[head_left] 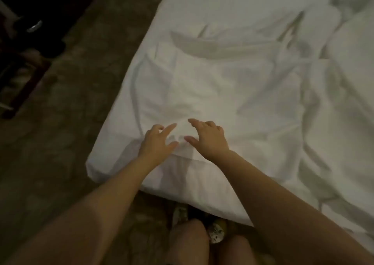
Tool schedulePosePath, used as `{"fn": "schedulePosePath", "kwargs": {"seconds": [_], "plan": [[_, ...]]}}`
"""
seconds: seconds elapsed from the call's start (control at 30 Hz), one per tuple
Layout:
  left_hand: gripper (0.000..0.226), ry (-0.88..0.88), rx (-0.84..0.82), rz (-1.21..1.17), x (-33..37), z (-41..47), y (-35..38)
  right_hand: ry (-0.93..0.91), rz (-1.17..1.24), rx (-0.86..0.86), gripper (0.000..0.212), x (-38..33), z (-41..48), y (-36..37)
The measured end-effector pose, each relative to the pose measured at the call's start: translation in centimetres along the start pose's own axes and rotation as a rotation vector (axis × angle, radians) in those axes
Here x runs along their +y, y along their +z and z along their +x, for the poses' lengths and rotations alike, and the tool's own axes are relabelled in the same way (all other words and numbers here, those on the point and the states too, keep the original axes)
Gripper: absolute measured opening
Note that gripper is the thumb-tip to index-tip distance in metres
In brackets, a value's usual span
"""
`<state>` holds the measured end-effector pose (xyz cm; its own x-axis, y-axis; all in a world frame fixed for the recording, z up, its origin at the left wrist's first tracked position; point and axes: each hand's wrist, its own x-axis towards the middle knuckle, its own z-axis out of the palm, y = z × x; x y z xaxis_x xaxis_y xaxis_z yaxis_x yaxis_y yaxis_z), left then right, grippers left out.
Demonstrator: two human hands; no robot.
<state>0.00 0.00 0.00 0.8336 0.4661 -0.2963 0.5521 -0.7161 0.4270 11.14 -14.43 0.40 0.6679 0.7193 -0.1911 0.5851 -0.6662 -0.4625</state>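
Observation:
A white pillowcase or folded sheet (222,86) lies wrinkled on the white bed (113,163), near its front left corner. My left hand (156,141) and my right hand (208,136) hover close together over the cloth's near edge, fingers spread and relaxed, thumbs pointing toward each other. Neither hand holds anything; whether the fingertips touch the cloth is unclear.
More rumpled white bedding (348,62) is piled at the right of the bed. Brown patterned carpet (66,123) covers the floor to the left, with dark furniture (24,48) at the far left. My knees and slippered feet (216,232) are at the bed's front edge.

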Motion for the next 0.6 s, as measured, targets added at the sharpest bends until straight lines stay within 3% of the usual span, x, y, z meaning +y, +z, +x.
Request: {"fn": "schedulePosePath", "kwargs": {"seconds": [0.17,0.3,0.4,0.5,0.6], "plan": [[0.063,-0.054,-0.081,-0.109,-4.6,0.1,4.3,-0.133,-0.146,-0.225,0.068,0.8,1.6,6.9],[0.063,-0.001,-0.061,-0.092,-6.4,-0.4,6.4,-0.135,-0.142,-0.064,0.036,1.2,2.0,9.4],[0.044,0.022,0.02,-0.068,-6.3,0.1,6.7,-0.191,-0.183,-0.047,0.024,0.6,2.4,9.7],[0.016,0.036,0.134,-0.006,-4.6,0.5,5.2,-0.075,0.118,-0.013,0.011,-1.4,1.8,6.5],[0.017,-0.073,0.172,-0.175,-1.4,0.2,0.9,0.065,0.518,0.259,0.01,-3.9,0.7,-1.2]]}}
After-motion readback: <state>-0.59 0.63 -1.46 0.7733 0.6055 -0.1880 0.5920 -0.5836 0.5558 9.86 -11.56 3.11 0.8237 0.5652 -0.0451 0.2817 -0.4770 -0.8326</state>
